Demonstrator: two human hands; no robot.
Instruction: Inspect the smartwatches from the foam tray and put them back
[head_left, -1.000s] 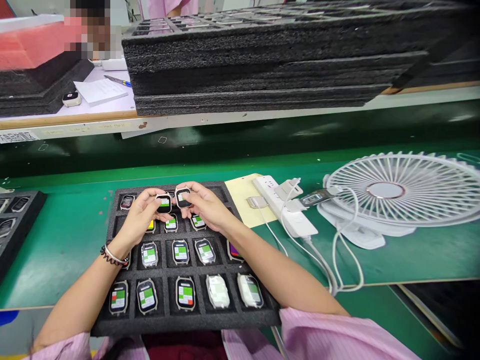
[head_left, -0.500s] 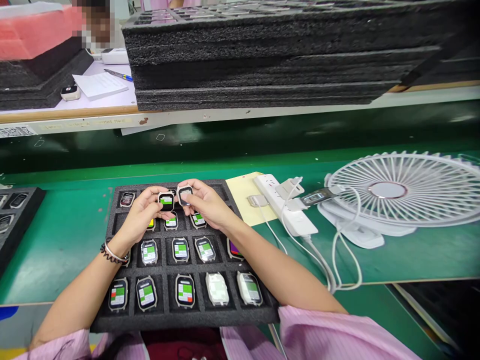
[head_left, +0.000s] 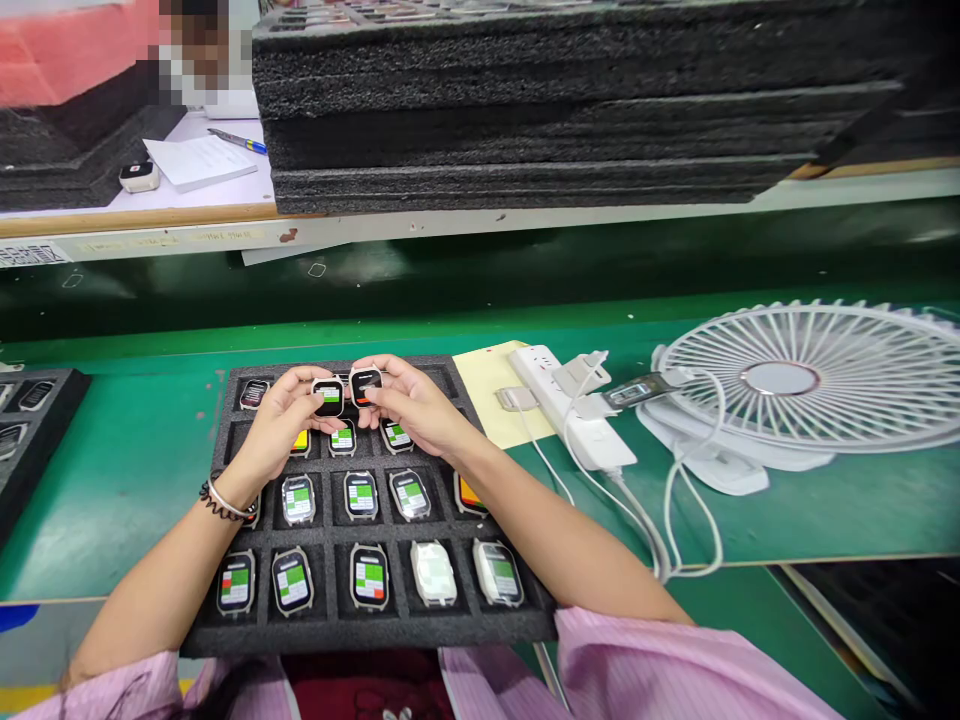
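My left hand (head_left: 281, 420) is closed around a strapless smartwatch (head_left: 328, 398) whose lit screen shows green and white blocks, thumb at its edge. Beside it, my right hand (head_left: 412, 405) grips a second smartwatch (head_left: 366, 384), the thumb lying over the lower part of its dark screen, where a little orange-red shows. Both are held up over the far rows of a black foam tray (head_left: 330, 615). Several more watches, such as one with a red and green screen (head_left: 369, 578), lie in the tray's compartments. My hands hide part of the far rows.
Right of the tray, a white power strip (head_left: 577, 410) with plugs and cables lies partly on yellow paper (head_left: 480, 372). Farther right is a white fan (head_left: 795, 380). Stacked foam trays (head_left: 525, 120) stand on the shelf ahead; another tray (head_left: 45, 430) sits at left.
The screen under my right thumb has turned from pale to dark with orange-red. A watch at the tray's right edge changed from purple to orange and yellow. Both hands stay nearly in place.
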